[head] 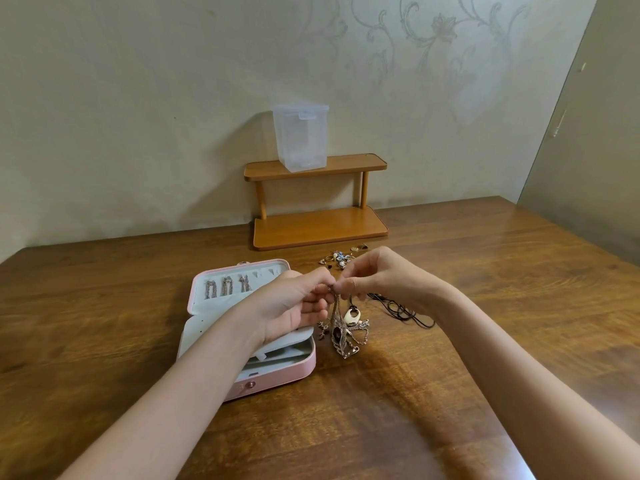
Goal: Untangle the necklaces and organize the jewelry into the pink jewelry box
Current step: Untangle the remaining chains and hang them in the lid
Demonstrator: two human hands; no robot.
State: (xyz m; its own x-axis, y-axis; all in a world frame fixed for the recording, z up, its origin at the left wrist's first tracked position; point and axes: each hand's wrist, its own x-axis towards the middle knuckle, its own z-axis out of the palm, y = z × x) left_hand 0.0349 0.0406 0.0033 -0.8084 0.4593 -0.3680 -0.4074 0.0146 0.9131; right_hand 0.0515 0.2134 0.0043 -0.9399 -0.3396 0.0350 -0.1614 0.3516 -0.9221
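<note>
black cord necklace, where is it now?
Head view: the black cord lies on the table, right of the tangled chains, partly hidden behind the right hand.

Clear plastic container (300,136) atop wooden shelf (317,199), table (485,306).

Looking like a home rm: floral wallpaper (433,46) backing a wooden table (485,271) w/ small shelf (318,230).
</note>
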